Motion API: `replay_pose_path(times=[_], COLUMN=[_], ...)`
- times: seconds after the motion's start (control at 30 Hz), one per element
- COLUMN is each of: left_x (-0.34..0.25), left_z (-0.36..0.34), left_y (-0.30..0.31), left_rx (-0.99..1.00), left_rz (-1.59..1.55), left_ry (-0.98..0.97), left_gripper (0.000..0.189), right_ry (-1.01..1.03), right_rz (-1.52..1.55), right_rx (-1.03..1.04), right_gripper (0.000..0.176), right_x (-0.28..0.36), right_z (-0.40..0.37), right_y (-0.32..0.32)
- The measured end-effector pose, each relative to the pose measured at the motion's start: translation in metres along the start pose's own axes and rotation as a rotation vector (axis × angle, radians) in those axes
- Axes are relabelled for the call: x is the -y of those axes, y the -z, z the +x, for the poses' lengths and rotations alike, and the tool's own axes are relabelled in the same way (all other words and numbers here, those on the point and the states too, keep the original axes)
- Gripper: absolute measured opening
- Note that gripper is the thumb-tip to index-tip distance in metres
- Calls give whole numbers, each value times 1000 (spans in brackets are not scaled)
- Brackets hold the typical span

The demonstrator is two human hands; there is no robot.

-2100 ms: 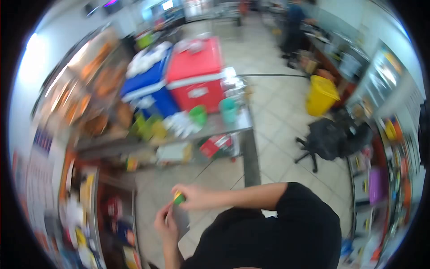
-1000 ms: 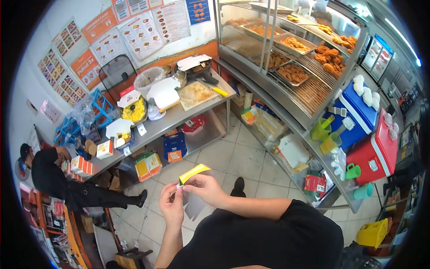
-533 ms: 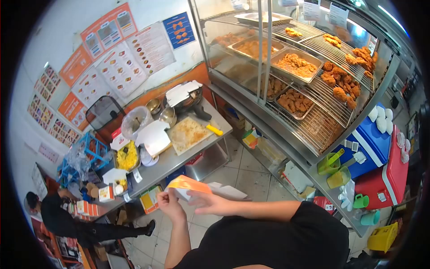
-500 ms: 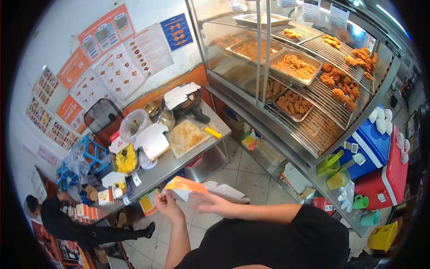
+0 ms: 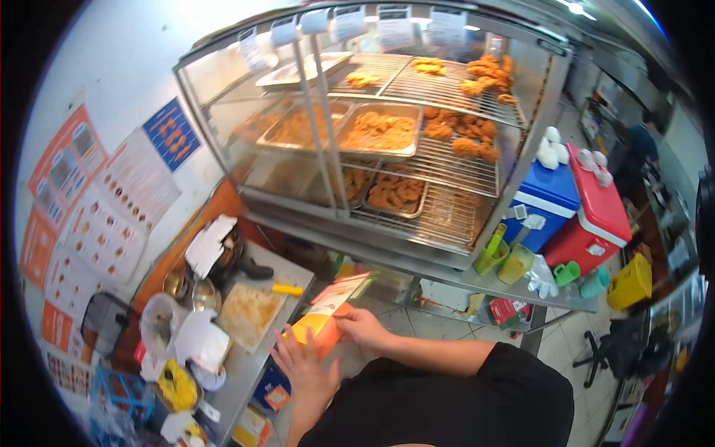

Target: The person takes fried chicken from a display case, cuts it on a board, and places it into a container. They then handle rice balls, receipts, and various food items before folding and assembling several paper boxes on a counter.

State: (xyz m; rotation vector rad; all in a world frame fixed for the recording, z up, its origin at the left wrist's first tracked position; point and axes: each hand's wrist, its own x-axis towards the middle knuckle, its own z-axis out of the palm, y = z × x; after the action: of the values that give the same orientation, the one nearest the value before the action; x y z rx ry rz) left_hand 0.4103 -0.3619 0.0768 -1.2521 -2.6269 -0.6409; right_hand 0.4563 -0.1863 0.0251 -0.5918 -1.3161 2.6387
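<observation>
- Room: a tiled fast-food kitchen, crowded on all sides, with work surfaces along the wall.
- Nearest: the left hand is under the lower orange end of an orange-and-white cardboard box. Its fingers are spread and flat against the box, bracing it rather than gripping it.
- The right hand is at the box's side. Its fingers are closed on the edge near the middle, probably to steady it as the shape is set.
- The box is held in the air at chest level between the two hands. It tilts with the white flap end up, away from the body, and rests on nothing.
- Just beyond, lower left: a stainless steel worktable carries a pale, crumb-dusted cutting board. A yellow-handled knife lies at the board's far corner.
- Small metal bowls and white folded cartons crowd the same table, all near the hands.
- Behind: a glass-fronted heated display cabinet holds trays of fried chicken on wire racks.
- Right of the cabinet: a blue cooler box and a red cooler box stand touching on a steel shelf, with green plastic jugs in front.
- Far left wall: laminated menu posters.
- Far right: a yellow plastic bin stands on the floor.
</observation>
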Motion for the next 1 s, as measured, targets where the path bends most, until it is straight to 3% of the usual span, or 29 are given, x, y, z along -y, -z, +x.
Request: replay_pose_path(times=[0.03, 0.07, 0.1, 0.2, 0.37, 0.47, 0.6, 0.63, 0.7, 0.77, 0.83, 0.87, 1.0], left_x=[-11, -16, -1, 44, 113, 135, 153, 155, 161, 163, 173, 176, 182], left_z=[10, 16, 19, 28, 14, 1, -6, -7, -4, -2, 0, 0, 1], left_y=[15, 21, 9, -23, -20, -18, -25, -28, -34, -37, -54, -60, -63], left_rx=[106, 94, 95, 18, 41, 25, 203, 308, 308, 429, 460, 489, 453], left_rz=[139, 140, 135, -30, -123, -115, -116, -106, -124, -185, -272, -345, -477], left_ry=[-124, -199, -222, -396, -452, -540, -648, -690, -746, -823, -878, -938, -1001], left_gripper=[107, 94, 94, 63, 54, 47, 46, 49, 46, 37, 33, 30, 25], right_ry=[42, 55, 72, 68, 47, -74, -179, -176, -135, -150, -197, -219, -293], right_rz=[-25, -1, 5, -29, 5, 27, 101, 107, 230, 249, 504, 508, 305], right_rx=[-43, -44, -61, -117, -161, -265, -511, -520, -424, -417, -437, -457, -587], right_gripper=[28, 29, 29, 33, 32, 26, 23, 23, 21, 27, 37, 48, 50], right_x=[-5, -5, -18, -35, -86, -122, -142, -148, -163, -165, -143, -153, -150], right_z=[5, 3, 8, 12, 28, 33, 17, 13, 3, -12, -30, -31, -37], right_y=[-2, -10, -12, -37, -69, -79, -93, -91, -77, -70, -79, -67, -65])
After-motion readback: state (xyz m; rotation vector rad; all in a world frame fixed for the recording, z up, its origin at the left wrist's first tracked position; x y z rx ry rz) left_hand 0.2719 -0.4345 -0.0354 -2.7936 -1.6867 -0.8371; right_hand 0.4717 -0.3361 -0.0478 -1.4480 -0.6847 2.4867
